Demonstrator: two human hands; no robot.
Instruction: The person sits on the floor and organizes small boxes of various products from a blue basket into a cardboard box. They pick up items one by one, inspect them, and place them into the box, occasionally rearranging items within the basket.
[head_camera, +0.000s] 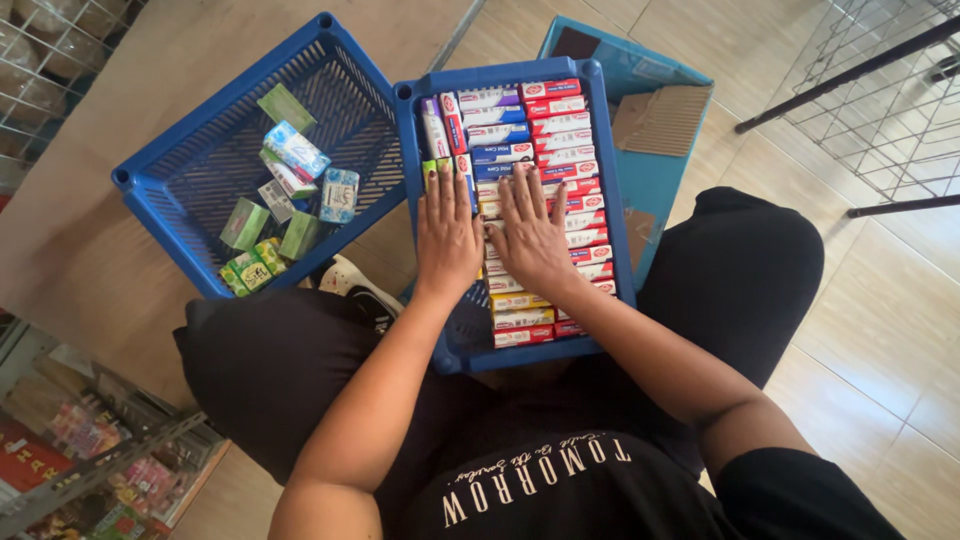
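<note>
Head view: left hand (447, 238) and right hand (532, 240) lie flat, fingers spread, gripping nothing, atop boxed soaps (560, 140).

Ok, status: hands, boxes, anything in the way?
Left hand and right hand flat, open, on the rows of small boxes in the blue basket. Nothing in the way.

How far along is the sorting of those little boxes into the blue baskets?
Well along: the near basket holds tight rows of red and blue boxes. The left hand and right hand lie flat on the middle rows. A few green and blue boxes lie loose in the other basket.
</note>
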